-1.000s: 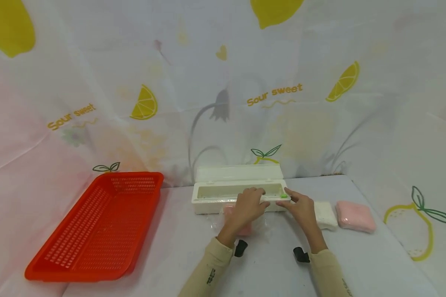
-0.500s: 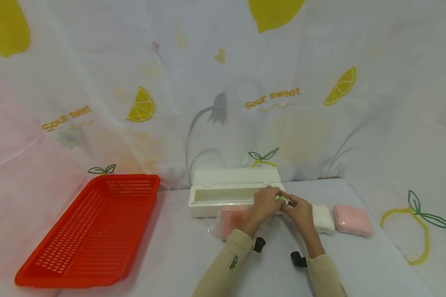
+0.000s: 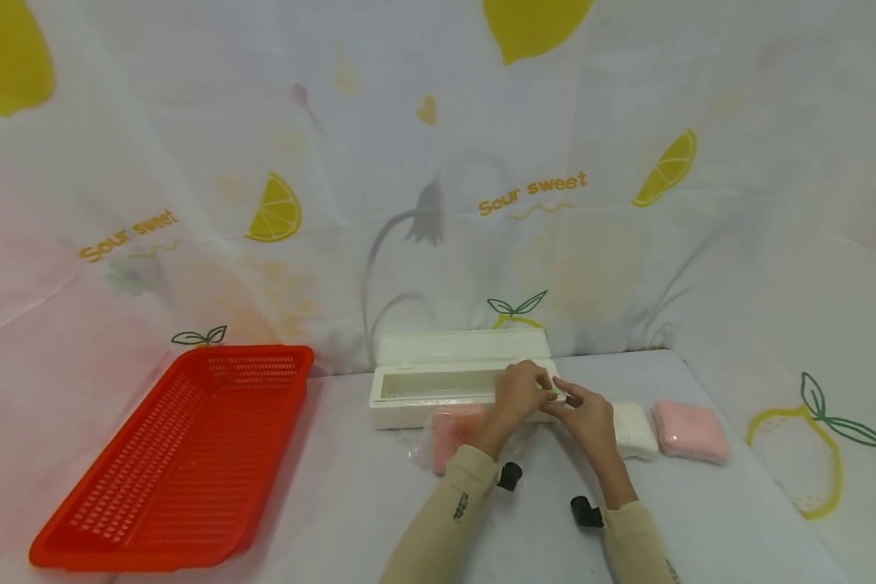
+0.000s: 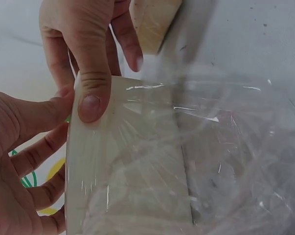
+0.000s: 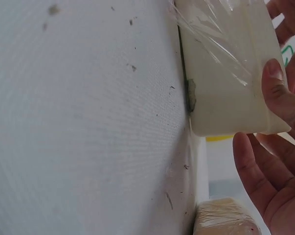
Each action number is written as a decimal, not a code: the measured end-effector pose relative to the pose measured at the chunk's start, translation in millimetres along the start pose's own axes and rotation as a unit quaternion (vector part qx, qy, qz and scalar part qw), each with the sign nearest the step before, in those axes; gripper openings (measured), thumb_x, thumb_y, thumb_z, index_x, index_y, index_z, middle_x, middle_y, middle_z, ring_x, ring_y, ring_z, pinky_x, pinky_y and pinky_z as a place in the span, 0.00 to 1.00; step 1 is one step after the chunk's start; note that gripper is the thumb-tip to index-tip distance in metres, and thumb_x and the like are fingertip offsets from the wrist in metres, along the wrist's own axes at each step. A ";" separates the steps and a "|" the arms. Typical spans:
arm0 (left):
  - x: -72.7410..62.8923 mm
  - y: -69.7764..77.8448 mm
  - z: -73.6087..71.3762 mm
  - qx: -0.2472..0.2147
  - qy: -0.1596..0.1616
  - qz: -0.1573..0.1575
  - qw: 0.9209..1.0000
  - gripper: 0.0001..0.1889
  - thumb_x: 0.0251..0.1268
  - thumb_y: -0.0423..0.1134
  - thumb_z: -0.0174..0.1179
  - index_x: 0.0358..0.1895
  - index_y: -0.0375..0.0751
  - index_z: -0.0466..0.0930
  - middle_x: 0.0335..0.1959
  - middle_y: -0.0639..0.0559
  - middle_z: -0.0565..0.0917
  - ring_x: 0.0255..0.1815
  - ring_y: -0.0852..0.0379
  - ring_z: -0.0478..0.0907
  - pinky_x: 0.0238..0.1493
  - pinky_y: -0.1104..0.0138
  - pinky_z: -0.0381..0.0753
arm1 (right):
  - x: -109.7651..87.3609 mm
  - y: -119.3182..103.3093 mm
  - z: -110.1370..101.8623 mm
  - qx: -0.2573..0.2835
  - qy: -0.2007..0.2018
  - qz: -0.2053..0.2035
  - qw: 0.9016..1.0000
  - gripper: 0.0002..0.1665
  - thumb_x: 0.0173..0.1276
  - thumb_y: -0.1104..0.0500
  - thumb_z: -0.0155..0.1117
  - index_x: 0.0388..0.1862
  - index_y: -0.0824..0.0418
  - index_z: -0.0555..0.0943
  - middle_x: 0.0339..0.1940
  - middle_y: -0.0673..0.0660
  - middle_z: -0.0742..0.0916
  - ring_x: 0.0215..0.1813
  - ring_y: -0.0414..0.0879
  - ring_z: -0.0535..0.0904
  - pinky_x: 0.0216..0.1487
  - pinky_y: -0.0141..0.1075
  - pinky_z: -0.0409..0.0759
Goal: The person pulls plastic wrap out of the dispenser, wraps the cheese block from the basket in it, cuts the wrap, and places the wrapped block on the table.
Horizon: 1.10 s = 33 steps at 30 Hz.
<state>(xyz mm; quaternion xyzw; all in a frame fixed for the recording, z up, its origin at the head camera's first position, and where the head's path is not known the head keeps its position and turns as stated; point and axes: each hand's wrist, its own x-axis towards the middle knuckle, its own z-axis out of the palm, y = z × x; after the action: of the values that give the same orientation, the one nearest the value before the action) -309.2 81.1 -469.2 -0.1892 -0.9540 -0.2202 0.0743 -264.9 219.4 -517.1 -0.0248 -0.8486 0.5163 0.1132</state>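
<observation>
A long white cling film box point(image 3: 409, 414) stands with its lid up against the backdrop. Clear film point(image 4: 225, 147) runs from its front over a pink padded block point(image 3: 447, 438). At the box's right end my left hand point(image 3: 520, 397) pinches a small green slide cutter point(image 4: 68, 119), mostly hidden by fingers. My right hand point(image 3: 587, 418) holds the same corner: its thumb point(image 5: 274, 81) presses on the front face while the other fingers lie round the end. In the left wrist view, both thumbs meet near the box's upper edge.
A red perforated basket point(image 3: 190, 454) stands on the left. To the right of the box lie a wrapped white block point(image 3: 633, 430) and a pink wrapped block point(image 3: 692, 431). A printed cloth backdrop rises directly behind the box.
My left hand has moved right along the box to its right end, beside the right hand, and now covers most of the green slide cutter. The right hand has barely moved.
</observation>
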 end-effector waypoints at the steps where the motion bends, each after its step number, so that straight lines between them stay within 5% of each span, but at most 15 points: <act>1: 0.0 0.2 -0.6 0.004 -0.004 0.000 1.000 0.06 0.51 0.49 0.75 0.27 0.56 0.88 0.31 0.61 0.83 0.36 0.56 0.79 0.35 0.65 0.75 | -0.5 0.3 -0.4 -0.001 0.001 0.000 1.000 0.38 0.51 0.45 0.80 0.60 0.58 0.82 0.62 0.63 0.80 0.54 0.59 0.82 0.34 0.30 0.80; 6: -2.6 -2.8 -8.6 0.038 -0.016 -0.008 0.999 0.07 0.51 0.50 0.75 0.26 0.56 0.88 0.33 0.61 0.82 0.37 0.55 0.77 0.36 0.62 0.74 | -1.9 1.5 -3.1 -0.002 0.008 0.002 1.000 0.38 0.51 0.46 0.80 0.60 0.58 0.82 0.62 0.62 0.80 0.55 0.59 0.81 0.34 0.27 0.78; 10: -12.7 -26.5 -23.1 0.069 -0.029 -0.012 0.997 0.07 0.52 0.52 0.73 0.27 0.57 0.87 0.40 0.60 0.82 0.42 0.54 0.75 0.41 0.57 0.73 | -3.3 4.3 -8.3 -0.007 0.025 0.003 1.000 0.37 0.50 0.48 0.82 0.59 0.59 0.82 0.61 0.61 0.81 0.56 0.57 0.82 0.38 0.23 0.75; 15: -45.0 -87.3 -60.5 0.064 0.000 -0.022 0.998 0.06 0.54 0.48 0.73 0.28 0.53 0.87 0.41 0.57 0.81 0.43 0.50 0.74 0.42 0.52 0.71 | -3.8 5.2 -9.6 -0.016 0.025 0.002 1.000 0.38 0.50 0.47 0.81 0.59 0.60 0.82 0.61 0.62 0.81 0.57 0.57 0.81 0.41 0.22 0.74; 20: -83.9 -161.7 -98.6 0.078 0.091 -0.010 0.993 0.08 0.45 0.42 0.77 0.23 0.51 0.84 0.26 0.59 0.77 0.31 0.51 0.75 0.32 0.52 0.69 | -2.0 3.0 -6.2 -0.018 0.018 0.004 1.000 0.38 0.50 0.47 0.81 0.60 0.59 0.81 0.61 0.62 0.81 0.58 0.58 0.80 0.42 0.25 0.76; 24: -105.5 -200.9 -118.3 0.056 0.131 -0.011 0.990 0.09 0.43 0.35 0.78 0.23 0.48 0.84 0.20 0.58 0.75 0.25 0.54 0.72 0.28 0.58 0.67 | -0.2 -1.0 -2.8 -0.015 0.010 0.005 1.000 0.38 0.51 0.46 0.81 0.60 0.58 0.81 0.61 0.62 0.81 0.58 0.57 0.80 0.44 0.29 0.78; 28: -113.8 -215.1 -126.2 0.020 0.101 -0.040 0.994 0.06 0.49 0.36 0.76 0.27 0.47 0.87 0.22 0.57 0.77 0.26 0.55 0.71 0.28 0.61 0.67 | -0.1 -3.1 -0.7 -0.012 -0.001 0.012 1.000 0.39 0.51 0.44 0.80 0.61 0.58 0.81 0.62 0.62 0.80 0.59 0.58 0.79 0.42 0.30 0.77; 33: -114.9 -215.0 -129.3 0.001 0.073 -0.060 0.996 0.05 0.53 0.37 0.75 0.28 0.47 0.86 0.25 0.56 0.79 0.27 0.55 0.72 0.31 0.62 0.71 | -0.8 -3.6 -1.1 -0.021 -0.005 0.013 1.000 0.39 0.51 0.43 0.80 0.61 0.56 0.81 0.63 0.60 0.80 0.59 0.56 0.80 0.45 0.32 0.77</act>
<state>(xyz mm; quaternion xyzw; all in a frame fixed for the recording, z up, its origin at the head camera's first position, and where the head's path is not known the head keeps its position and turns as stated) -280.9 -193.4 -464.1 -0.1149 -0.9560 -0.2363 0.1303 -263.6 218.6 -513.6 -0.0354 -0.8596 0.4994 0.1018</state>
